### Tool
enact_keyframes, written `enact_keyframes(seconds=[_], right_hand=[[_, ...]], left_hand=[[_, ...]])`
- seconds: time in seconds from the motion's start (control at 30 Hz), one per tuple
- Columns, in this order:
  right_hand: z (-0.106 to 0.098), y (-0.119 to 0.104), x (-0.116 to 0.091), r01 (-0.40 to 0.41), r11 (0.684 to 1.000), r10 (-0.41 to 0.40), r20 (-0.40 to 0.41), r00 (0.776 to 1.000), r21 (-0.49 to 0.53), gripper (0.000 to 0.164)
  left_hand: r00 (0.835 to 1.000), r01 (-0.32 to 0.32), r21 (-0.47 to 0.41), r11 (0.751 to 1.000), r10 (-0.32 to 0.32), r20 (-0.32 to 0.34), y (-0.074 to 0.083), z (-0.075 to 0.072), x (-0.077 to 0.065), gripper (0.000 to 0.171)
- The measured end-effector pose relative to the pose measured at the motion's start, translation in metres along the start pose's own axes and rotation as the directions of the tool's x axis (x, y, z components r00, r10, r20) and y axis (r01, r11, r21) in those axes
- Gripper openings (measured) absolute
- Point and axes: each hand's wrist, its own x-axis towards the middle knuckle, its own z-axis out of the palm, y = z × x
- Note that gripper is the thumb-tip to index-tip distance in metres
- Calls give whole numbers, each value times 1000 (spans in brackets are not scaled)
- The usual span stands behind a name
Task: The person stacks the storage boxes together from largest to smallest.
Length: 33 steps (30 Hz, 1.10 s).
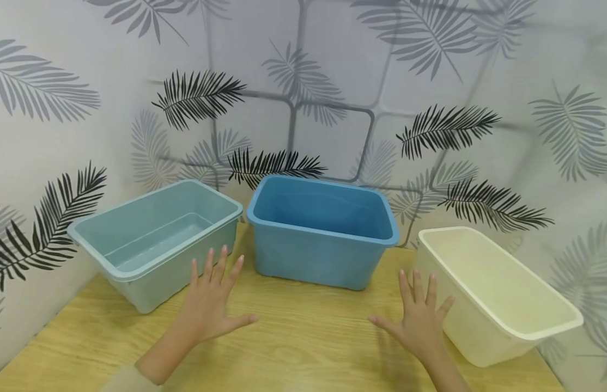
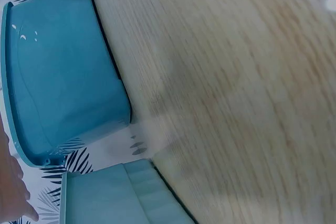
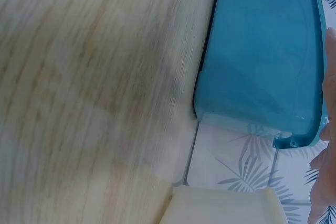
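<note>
Three plastic bins stand on a wood-grain table. My left hand (image 1: 208, 305) is spread above the table beside the pale green bin (image 1: 181, 267), fingertips overlapping its near side in the head view. Spread likewise, my right hand (image 1: 421, 324) is nearest the cream bin (image 1: 480, 321). Neither hand holds anything. Between and beyond them is the blue bin (image 1: 313, 256), its inside bare. In the left wrist view the fingers (image 2: 13, 187) show at the left edge, near the blue bin (image 2: 63, 72). In the right wrist view the fingers (image 3: 328, 129) show at the right edge.
The wood-grain table (image 1: 293, 343) runs toward me in front of the bins. Behind it and at both sides rises a wall covering (image 1: 333, 65) with grey and black leaf prints. The pale green and cream bins are angled inward at either side.
</note>
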Motion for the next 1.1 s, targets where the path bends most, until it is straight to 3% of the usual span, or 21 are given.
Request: enact_keyframes(seconds=[0.77, 1.1], right_hand=[[-3, -6, 30, 4, 1000, -3, -40, 999, 31, 111], [-2, -5, 44, -43, 997, 44, -11, 999, 64, 112]], left_hand=[[992, 35, -49, 998, -29, 119, -6, -11, 34, 110], [993, 47, -60, 997, -40, 110, -7, -12, 54, 111]])
